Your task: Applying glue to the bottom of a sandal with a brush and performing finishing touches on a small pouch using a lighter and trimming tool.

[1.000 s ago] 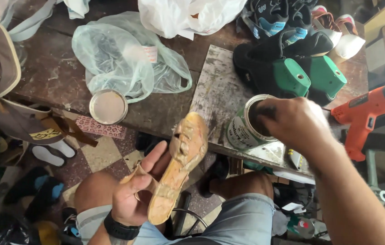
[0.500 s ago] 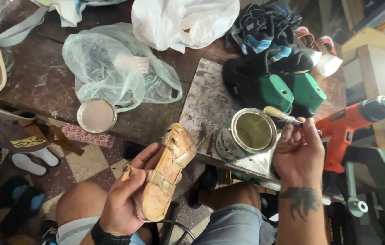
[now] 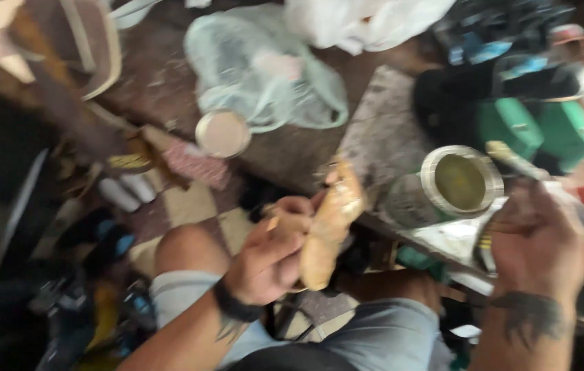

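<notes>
Down over the lap, the left hand is curled around a tan sandal, fingers wrapped about its lower half so that the toe end points up toward the edge of the workbench. The sandal is tilted, its upper end near a round open tin with a yellowish inside that stands on the bench. To the right, the right hand is closed, pinching the handle of a small brush whose tip rises just beside the tin's rim; the picture is blurred, so I cannot tell whether the tip touches the tin. Both hands are well apart, with the tin between them and a little higher. A dark band sits on the left wrist, and a tattoo marks the back of the right wrist. Farther up on the bench lies a round metal lid, touching a crumpled clear plastic bag. At the upper right, dark shoes with green soles are piled together. Below the hands, grey shorts cover the knees, and a checked floor shows beneath the left forearm.
</notes>
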